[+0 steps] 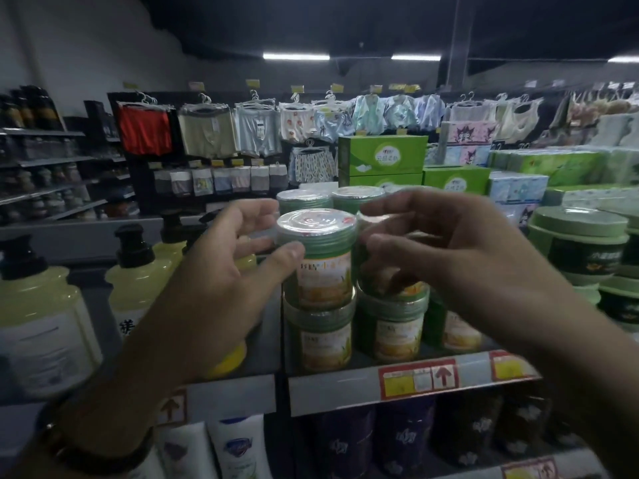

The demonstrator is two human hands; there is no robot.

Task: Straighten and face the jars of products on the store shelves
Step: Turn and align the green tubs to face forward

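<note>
Green-lidded jars with yellow labels stand stacked two high on the shelf (345, 387). My left hand (221, 267) grips the top front jar (320, 257), thumb across its label side and fingers behind its lid. That jar sits on a lower jar (325, 335). My right hand (449, 250) is blurred, its fingers curled over the neighbouring top jar (404, 286) just right of the first; whether it holds that jar I cannot tell. More jars stand behind and to the right (394, 331).
Yellow pump bottles (38, 316) crowd the shelf to the left. Dark-labelled green tubs (581, 247) stack at the right. Purple jars (404, 440) fill the shelf below. Green tissue boxes (382, 155) and hanging clothes (207, 127) are behind.
</note>
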